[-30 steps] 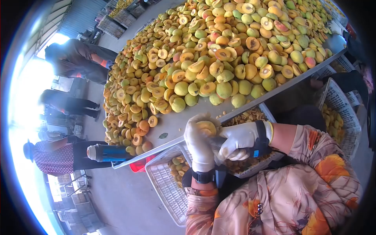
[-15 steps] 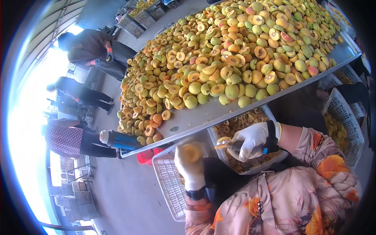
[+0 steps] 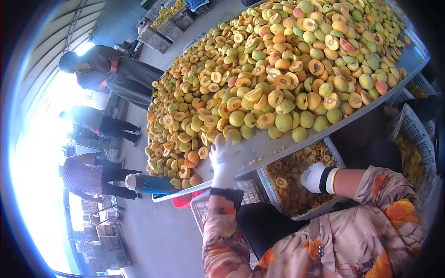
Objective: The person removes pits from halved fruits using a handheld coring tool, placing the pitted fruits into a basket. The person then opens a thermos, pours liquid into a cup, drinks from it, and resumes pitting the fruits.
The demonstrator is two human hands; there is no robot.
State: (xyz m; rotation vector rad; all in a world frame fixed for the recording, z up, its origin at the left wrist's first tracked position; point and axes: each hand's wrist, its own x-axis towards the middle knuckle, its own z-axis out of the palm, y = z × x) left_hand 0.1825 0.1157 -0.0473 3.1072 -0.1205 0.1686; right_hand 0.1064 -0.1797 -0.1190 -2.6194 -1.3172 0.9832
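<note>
Fruit (image 3: 282, 82), mostly halved with some pieces seemingly whole, lies heaped across the table (image 3: 259, 147), its near edge just beyond the left hand (image 3: 223, 160). Each piece should be light, firm at the skin but softer inside, easily bruised and likely slippery on the cut face; the rounded back looks the better place to hold. Skins run from green to yellow and orange, a few blushed red; many cut faces show a brown hollow. The gloved left hand has its fingers stretched out at the heap's near edge, with nothing visibly grasped. The gloved right hand (image 3: 313, 178) is low over a crate (image 3: 267, 185) of thin scraps; its fingers are hidden, so I cannot tell whether it is clenched or holding anything. A blue flask (image 3: 155, 183) lies at the table's left corner.
</note>
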